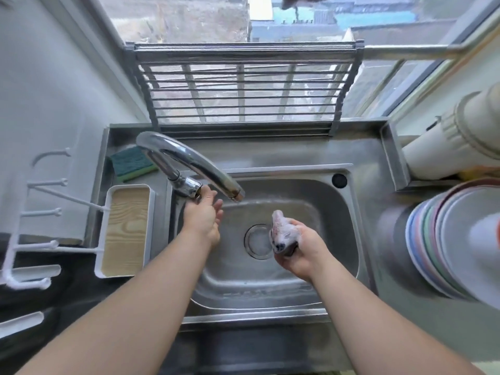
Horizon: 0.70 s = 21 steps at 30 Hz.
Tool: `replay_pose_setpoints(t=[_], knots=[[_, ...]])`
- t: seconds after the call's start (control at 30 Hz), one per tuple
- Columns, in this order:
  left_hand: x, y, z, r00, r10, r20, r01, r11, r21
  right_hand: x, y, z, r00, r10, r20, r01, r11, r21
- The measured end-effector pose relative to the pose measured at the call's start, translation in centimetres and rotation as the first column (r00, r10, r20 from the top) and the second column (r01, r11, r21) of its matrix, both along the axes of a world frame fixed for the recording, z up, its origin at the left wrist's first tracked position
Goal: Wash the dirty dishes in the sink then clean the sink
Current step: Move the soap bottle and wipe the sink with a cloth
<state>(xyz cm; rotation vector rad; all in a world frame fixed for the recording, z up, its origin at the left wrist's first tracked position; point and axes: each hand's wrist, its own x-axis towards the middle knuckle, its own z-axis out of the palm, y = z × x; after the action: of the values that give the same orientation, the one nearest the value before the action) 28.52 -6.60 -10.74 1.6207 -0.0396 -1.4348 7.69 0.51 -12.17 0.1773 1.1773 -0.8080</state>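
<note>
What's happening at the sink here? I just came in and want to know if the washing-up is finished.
A person stands over the stainless steel sink, which holds no dishes. The left hand is at the base of the curved chrome tap, by its lever. The right hand grips a sudsy pinkish-grey cloth above the round drain. A stack of pastel-coloured plates stands on edge to the right. A green scrubbing sponge lies behind the tap. It looks like the sink-cleaning stage.

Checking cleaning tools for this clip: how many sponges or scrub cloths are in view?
2. A green sponge lies on the sink ledge behind the faucet; a soapy cloth is gripped in the right hand over the drain. Others may be hidden.
</note>
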Motion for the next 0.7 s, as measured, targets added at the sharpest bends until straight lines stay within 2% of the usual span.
replay_pose_setpoints(t=[0.07,0.17,0.23,0.47,0.7], knots=[[0.1,-0.4,-0.6,0.998,0.051,-0.026,-0.051,0.999,0.019,-0.1,-0.5,-0.3,1.0,0.016,0.007,-0.016,0.999,-0.029],[0.2,-0.9,-0.2,0.981,0.116,-0.156,-0.112,0.993,0.032,0.2,-0.9,-0.6,0.998,0.056,-0.038,-0.057,0.998,-0.029],[0.4,-0.9,0.0,0.979,0.121,-0.167,-0.114,0.992,0.049,0.6,-1.2,-0.7,0.991,0.117,-0.064,-0.12,0.992,-0.032],[0.1,-1.1,0.2,0.99,0.102,-0.101,-0.095,0.993,0.071,1.6,-2.0,-0.3,0.969,0.234,-0.078,-0.237,0.971,-0.022],[-0.6,-1.0,0.1,0.995,0.101,0.026,-0.103,0.993,0.055,0.8,-1.9,-0.6,0.957,0.23,-0.174,-0.224,0.973,0.054]])
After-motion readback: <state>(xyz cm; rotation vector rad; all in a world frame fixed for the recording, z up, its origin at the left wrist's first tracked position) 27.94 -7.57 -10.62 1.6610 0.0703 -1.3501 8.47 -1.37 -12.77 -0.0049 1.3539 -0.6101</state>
